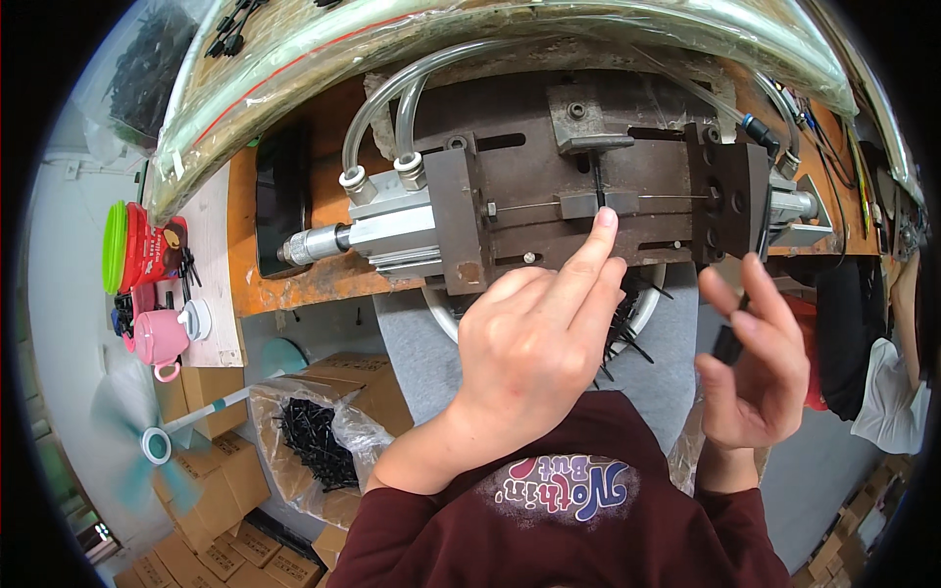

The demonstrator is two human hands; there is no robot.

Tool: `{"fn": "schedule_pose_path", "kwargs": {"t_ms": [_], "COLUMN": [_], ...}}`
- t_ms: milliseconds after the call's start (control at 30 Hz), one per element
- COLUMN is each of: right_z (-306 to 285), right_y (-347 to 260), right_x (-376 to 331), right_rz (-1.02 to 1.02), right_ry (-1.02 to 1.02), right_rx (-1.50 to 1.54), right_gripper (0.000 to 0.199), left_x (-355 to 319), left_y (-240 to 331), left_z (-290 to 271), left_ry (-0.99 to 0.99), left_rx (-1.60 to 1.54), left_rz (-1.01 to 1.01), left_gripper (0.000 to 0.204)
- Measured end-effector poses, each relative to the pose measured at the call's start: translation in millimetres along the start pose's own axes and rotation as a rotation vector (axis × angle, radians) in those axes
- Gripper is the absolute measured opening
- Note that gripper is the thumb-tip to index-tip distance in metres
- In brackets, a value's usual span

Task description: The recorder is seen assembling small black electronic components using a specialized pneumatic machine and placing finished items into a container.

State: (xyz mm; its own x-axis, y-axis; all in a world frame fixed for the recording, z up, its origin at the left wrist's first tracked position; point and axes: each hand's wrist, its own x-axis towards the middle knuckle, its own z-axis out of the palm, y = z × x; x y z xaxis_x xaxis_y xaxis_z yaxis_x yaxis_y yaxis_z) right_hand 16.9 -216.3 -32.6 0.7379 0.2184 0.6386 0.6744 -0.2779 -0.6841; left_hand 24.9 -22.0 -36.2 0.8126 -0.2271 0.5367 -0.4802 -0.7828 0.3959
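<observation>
The scene is viewed from head height, steeply downward and close, over the desk (294,279) and hands.

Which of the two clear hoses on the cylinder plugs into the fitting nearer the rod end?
The left hose, on the outer fitting; the other sits nearer the steel block.

A worn orange workbench (294,279) stands over a grey floor (59,323) — cardboard boxes (211,544) stacked below.

Press block (588,186) dark matt metal, rusty; cylinder (387,235) bright smooth metal; tubes (392,98) clear glossy plastic; bench edge (294,284) worn wood.
</observation>
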Motion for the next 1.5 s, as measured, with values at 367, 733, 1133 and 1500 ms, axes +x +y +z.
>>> {"fn": "schedule_pose_path", "kwargs": {"t_ms": [367, 733, 1133, 1500], "right_z": [1, 29, 32, 47], "right_y": [-10, 7, -6, 7], "right_x": [0, 19, 47, 187], "right_rz": [-0.076, -0.066, -0.1, -0.395], "right_ry": [-0.107, -0.27, -0.455, -0.104], "right_rx": [-0.252, -0.375, -0.6, -0.546], "right_gripper": [0.036, 0.02, 0.019, 0.029], "left_x": [-2, -26, -20, -17], "left_y": [-4, -1, -13, -12], "left_z": [-3, -41, -62, -74], "left_ry": [0.005, -0.309, -0.082, 0.14], "left_rx": [-0.069, -0.309, -0.289, -0.371], "left_rz": [0.021, 0.029, 0.074, 0.072], "left_gripper": [0.026, 0.03, 0.027, 0.017]}}
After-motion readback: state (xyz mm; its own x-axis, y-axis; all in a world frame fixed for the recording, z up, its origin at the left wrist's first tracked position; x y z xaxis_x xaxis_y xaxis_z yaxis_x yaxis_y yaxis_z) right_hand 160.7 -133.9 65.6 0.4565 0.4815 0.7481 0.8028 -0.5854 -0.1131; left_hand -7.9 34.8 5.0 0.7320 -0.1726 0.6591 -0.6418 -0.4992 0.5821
